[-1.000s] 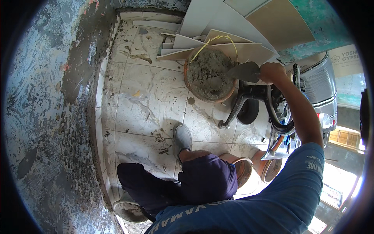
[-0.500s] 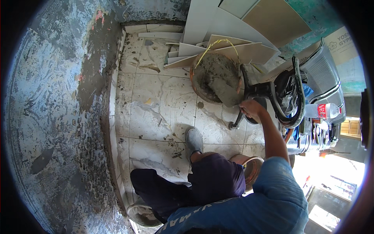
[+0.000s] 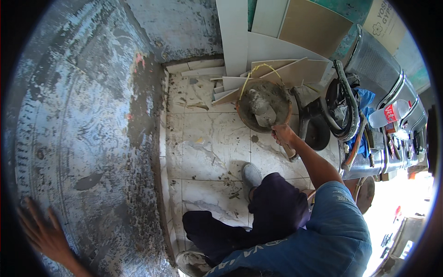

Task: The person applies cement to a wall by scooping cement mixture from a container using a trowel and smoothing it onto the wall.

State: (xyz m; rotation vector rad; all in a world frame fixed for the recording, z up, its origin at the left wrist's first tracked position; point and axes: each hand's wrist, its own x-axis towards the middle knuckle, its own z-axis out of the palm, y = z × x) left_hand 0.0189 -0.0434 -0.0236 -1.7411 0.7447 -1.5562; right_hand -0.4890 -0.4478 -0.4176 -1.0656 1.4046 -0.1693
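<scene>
My right hand (image 3: 284, 135) is closed around the wooden handle of a trowel (image 3: 266, 119). The trowel's blade lies over a bucket (image 3: 241, 113) of grey wet mortar (image 3: 278, 98), with a lump of mortar on the blade. A yellow cord handle arches over the bucket's far side. At the lower left, my left hand (image 3: 48, 236) is spread out against the rough, patchy wall (image 3: 99, 152), holding nothing.
Cut boards (image 3: 318, 25) lean at the back. A black chair base (image 3: 316, 115) stands right of the bucket. Beyond it a metal bench (image 3: 376, 55) carries a plastic bottle (image 3: 390, 114) and tools. Another bucket (image 3: 191, 264) stands near my legs on the stained tile floor (image 3: 212, 138).
My left hand has come into view on the wall. The trowel has turned in my right hand, its blade now carrying mortar. The view has shifted, showing more wall.
</scene>
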